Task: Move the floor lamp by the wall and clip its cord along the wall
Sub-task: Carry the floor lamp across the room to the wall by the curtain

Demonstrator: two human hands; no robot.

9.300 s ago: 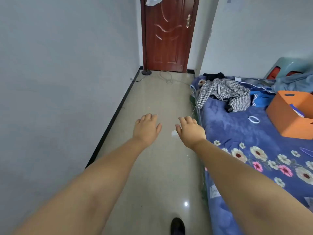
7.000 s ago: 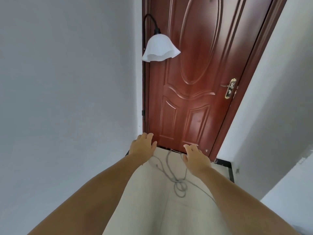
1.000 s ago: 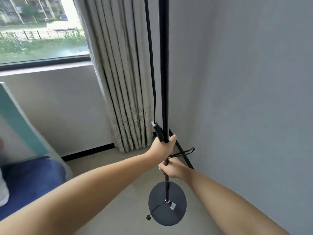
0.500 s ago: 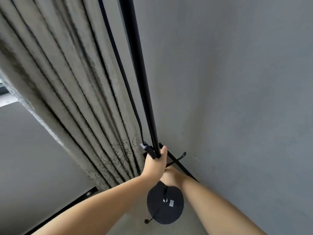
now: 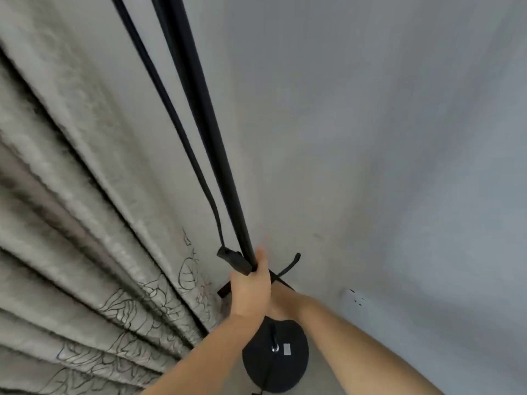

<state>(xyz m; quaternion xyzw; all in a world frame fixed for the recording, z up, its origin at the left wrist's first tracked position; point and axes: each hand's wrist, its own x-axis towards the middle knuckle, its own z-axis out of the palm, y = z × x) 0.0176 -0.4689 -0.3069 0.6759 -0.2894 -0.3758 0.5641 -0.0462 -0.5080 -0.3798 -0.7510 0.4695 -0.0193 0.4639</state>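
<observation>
The left hand closes its grip on the floor lamp's pole, pinning the cord; the right hand, mostly hidden, probably grips lower, steadying the base beside the wall and curtain.

Your left hand is fisted, thumb upward; your right hand sits just below, mostly hidden, both forearms extended.

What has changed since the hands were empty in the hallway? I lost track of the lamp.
Both hands took hold of the lamp pole: left hand above, right hand just below and mostly hidden. The lamp went from beside the door to the corner between the curtain and the wall. Over the last second the grip is unchanged, with the base below.
</observation>
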